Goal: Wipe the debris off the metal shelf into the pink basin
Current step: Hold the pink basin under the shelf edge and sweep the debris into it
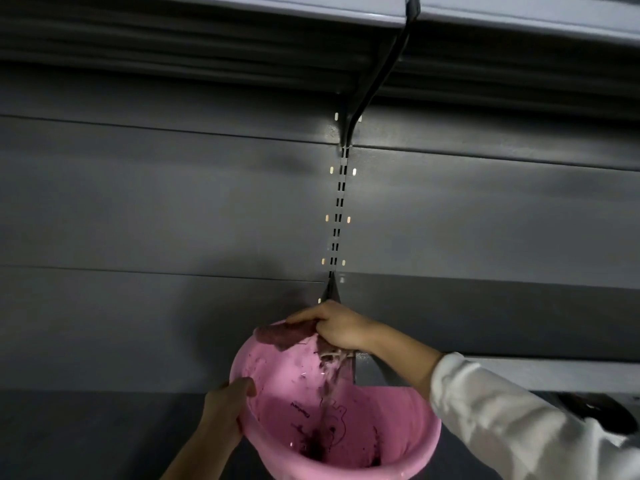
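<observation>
A dim, dark grey metal shelf (138,341) unit fills the view, its back panels split by a slotted upright (337,216) running down the middle. Another shelf (207,15) overhangs at the top, leaving open space between the two. At the shelf's front edge, near its centre, the right hand (337,329) in a white sleeve (519,420) curls its fingers tightly around a dark reddish cloth (285,334), pressed to the edge. Debris (330,368) and streaks fall from it into the pink basin (398,424), tilted just below the edge. The left hand (227,405) grips the basin's left rim, thumb over the lip. Dark specks dot the inside.
</observation>
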Action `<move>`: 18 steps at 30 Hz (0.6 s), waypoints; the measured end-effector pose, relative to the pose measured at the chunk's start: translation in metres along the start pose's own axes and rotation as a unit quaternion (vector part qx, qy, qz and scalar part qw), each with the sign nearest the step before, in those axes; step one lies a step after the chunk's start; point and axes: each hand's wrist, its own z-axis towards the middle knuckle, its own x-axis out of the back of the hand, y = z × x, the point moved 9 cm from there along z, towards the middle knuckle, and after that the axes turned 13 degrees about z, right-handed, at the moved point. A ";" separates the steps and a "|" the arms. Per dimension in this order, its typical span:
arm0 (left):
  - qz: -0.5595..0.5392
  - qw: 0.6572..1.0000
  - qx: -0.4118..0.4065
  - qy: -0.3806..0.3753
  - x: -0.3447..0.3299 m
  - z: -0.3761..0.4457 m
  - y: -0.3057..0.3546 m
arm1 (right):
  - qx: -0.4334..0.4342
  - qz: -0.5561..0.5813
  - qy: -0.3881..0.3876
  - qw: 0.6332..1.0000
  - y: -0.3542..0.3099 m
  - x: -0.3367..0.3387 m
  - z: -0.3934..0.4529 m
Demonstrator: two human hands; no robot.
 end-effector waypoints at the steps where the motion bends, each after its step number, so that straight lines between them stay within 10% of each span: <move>1: 0.001 1.000 -0.001 0.000 0.001 -0.001 0.001 | 0.006 -0.001 -0.006 1.000 -0.005 -0.004 0.002; 11: 0.021 0.999 -0.038 -0.022 0.000 -0.008 0.003 | 0.053 0.088 0.130 0.986 0.007 0.102 -0.036; 18: 0.031 0.998 -0.031 -0.042 -0.018 -0.009 0.001 | -0.073 -0.038 0.125 0.989 0.087 0.130 -0.082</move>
